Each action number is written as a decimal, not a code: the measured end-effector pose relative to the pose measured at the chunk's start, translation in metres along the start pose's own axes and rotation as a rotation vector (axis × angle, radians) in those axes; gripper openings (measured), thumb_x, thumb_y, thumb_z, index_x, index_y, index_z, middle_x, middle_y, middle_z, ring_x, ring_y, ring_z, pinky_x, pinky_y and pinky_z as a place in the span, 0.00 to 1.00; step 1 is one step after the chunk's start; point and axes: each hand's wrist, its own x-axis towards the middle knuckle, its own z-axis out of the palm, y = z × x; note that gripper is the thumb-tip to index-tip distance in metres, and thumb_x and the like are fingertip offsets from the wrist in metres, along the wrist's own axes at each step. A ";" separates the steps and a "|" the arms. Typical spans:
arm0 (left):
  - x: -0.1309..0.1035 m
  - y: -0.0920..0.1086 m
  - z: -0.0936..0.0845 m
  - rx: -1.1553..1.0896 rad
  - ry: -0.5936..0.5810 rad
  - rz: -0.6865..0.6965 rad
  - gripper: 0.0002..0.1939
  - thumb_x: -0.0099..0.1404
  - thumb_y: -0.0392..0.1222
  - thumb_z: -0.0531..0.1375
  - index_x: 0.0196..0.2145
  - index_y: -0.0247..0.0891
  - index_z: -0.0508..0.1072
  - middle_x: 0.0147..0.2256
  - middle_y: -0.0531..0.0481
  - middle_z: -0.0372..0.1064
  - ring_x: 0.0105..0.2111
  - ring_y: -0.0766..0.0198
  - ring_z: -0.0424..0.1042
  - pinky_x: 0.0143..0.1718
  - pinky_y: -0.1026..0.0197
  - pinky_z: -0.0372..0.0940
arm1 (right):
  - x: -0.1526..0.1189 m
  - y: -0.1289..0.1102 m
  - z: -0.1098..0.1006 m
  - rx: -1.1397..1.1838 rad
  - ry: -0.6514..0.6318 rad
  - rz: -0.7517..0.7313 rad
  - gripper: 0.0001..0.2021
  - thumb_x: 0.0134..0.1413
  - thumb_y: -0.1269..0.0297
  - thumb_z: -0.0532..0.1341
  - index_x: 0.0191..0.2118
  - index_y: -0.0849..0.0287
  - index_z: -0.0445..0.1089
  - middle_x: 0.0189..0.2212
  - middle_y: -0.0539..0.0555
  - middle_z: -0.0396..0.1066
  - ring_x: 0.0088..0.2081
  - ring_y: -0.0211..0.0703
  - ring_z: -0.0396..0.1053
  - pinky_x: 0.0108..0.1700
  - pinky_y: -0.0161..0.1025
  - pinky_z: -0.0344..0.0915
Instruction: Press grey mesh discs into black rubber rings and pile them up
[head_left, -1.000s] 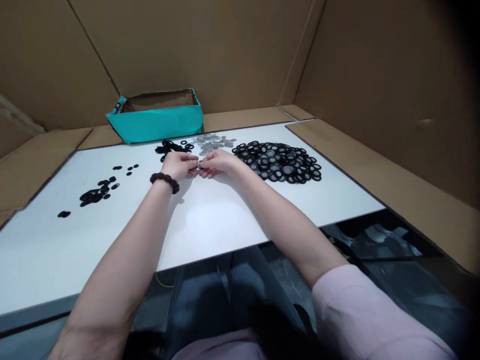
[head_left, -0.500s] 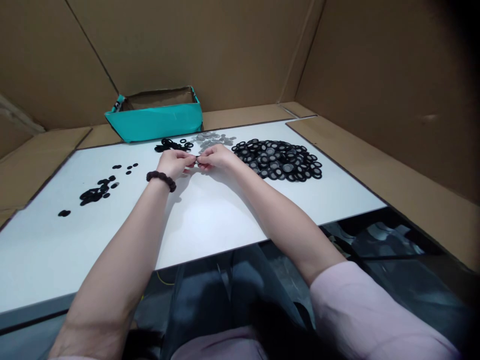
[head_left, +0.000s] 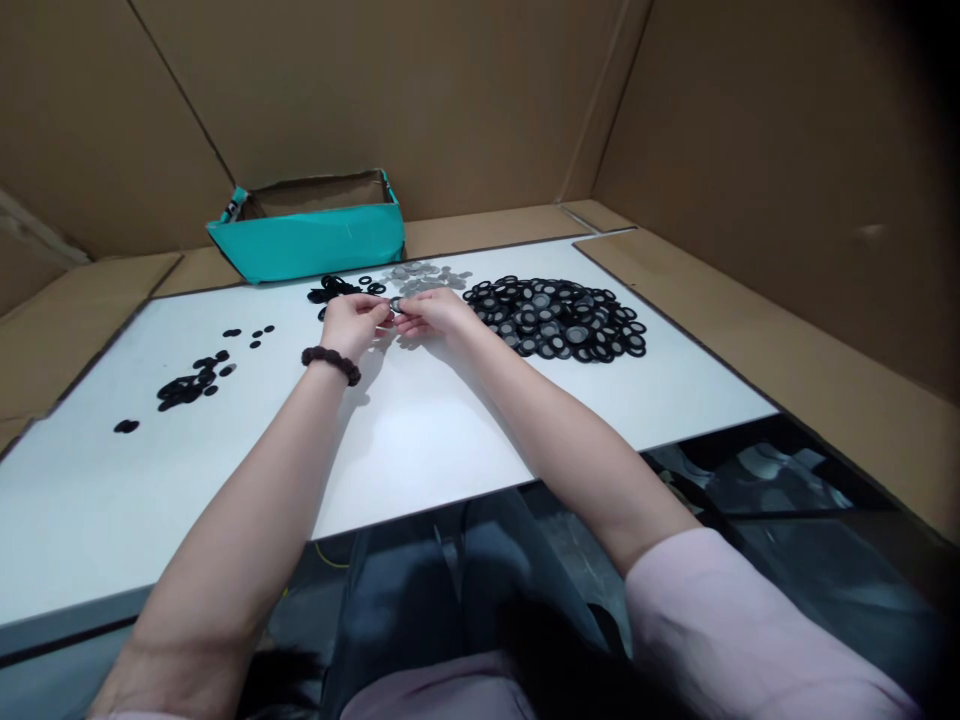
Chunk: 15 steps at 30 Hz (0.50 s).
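Observation:
Between the fingertips of both hands is a small black ring with a grey centre (head_left: pixel 396 304). My left hand (head_left: pixel 355 322) pinches its left side, and my right hand (head_left: pixel 435 311) pinches its right side. Just behind the hands lie loose grey discs (head_left: pixel 424 276) and a small heap of black rings (head_left: pixel 334 289), partly covered by my left hand. A large pile of black rings with grey centres (head_left: pixel 555 318) spreads to the right of my right hand. Black pieces (head_left: pixel 187 388) lie scattered on the left.
The white tabletop (head_left: pixel 420 430) has cardboard walls (head_left: pixel 465 110) behind it and at the sides. A turquoise open box (head_left: pixel 322 243) stands at the back left. A few black discs (head_left: pixel 127 426) lie near the left edge.
The ring between the fingertips has tilted, so more of its face shows. My left hand and its wristband have shifted slightly to the right.

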 end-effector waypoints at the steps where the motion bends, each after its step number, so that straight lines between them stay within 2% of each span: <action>1: 0.000 0.000 0.000 -0.001 0.004 -0.002 0.06 0.56 0.34 0.60 0.31 0.29 0.75 0.25 0.48 0.72 0.26 0.66 0.72 0.33 0.62 0.68 | 0.000 -0.001 0.000 -0.004 -0.019 -0.003 0.11 0.60 0.75 0.55 0.25 0.64 0.62 0.18 0.50 0.67 0.18 0.29 0.66 0.24 0.26 0.66; 6: -0.003 0.004 -0.002 -0.029 -0.021 -0.050 0.07 0.54 0.32 0.60 0.32 0.28 0.75 0.23 0.49 0.70 0.24 0.67 0.71 0.32 0.63 0.68 | 0.003 0.002 -0.002 -0.078 -0.122 -0.024 0.11 0.59 0.77 0.55 0.25 0.63 0.60 0.18 0.51 0.69 0.20 0.32 0.69 0.25 0.28 0.67; 10: -0.004 0.003 -0.004 -0.021 -0.079 -0.085 0.08 0.52 0.32 0.61 0.32 0.29 0.75 0.23 0.48 0.71 0.26 0.66 0.72 0.32 0.63 0.67 | 0.006 0.005 -0.004 -0.245 -0.051 -0.098 0.13 0.54 0.77 0.59 0.22 0.62 0.60 0.14 0.50 0.66 0.18 0.32 0.66 0.22 0.28 0.63; 15: 0.002 -0.005 -0.005 0.052 -0.080 -0.013 0.06 0.50 0.35 0.63 0.28 0.30 0.75 0.23 0.48 0.70 0.27 0.65 0.72 0.33 0.62 0.67 | 0.006 0.006 -0.008 -0.480 -0.036 -0.252 0.13 0.46 0.78 0.63 0.16 0.63 0.64 0.13 0.49 0.64 0.17 0.31 0.61 0.21 0.28 0.60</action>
